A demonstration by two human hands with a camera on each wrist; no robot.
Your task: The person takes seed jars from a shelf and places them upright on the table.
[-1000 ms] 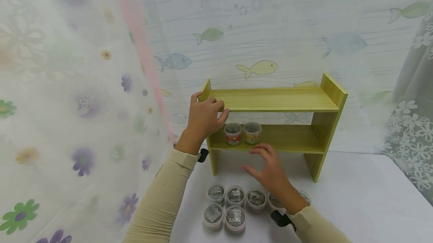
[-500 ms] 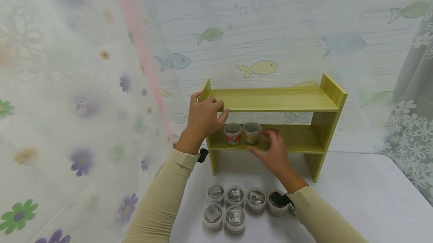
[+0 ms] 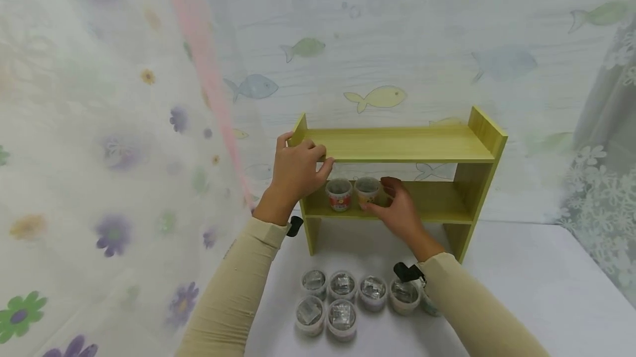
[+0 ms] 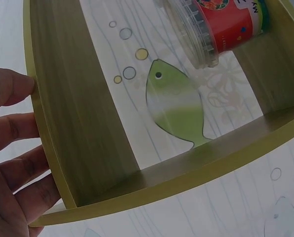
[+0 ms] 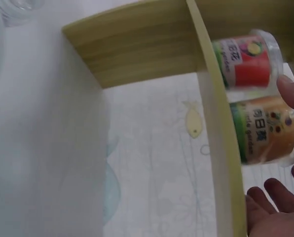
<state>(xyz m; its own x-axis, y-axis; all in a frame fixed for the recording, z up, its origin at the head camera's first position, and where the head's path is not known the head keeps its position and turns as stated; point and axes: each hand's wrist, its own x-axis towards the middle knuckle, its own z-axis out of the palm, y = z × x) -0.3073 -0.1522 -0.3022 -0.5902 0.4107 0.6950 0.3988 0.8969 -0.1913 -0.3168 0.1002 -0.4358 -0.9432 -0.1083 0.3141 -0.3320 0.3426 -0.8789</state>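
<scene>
In the head view two small clear plastic cups with printed wrappers stand on the shelf rack's middle board, a red-labelled cup (image 3: 339, 196) and an orange-labelled cup (image 5: 268, 129) beside it. My right hand (image 3: 397, 211) is around the orange-labelled cup, thumb at its front and index finger by its right rim; the other fingers are spread apart from it in the right wrist view. With my left hand (image 3: 296, 172) I grip the upper left end of the yellow-green wooden shelf rack (image 3: 397, 144). The left wrist view shows that thumb and fingers (image 4: 31, 168) at the board's edge.
Several more cups stand on the white table in front of the rack, one front cup (image 3: 342, 319) among them; each shows a silvery packet inside. My right sleeve (image 3: 477, 302) partly hides a cup at the right. A fish-patterned curtain (image 3: 397, 42) hangs behind.
My right hand has moved from in front of the rack up and in to the orange-labelled cup, its fingers closing in around it. The left hand stays on the rack; the view shifts slightly.
</scene>
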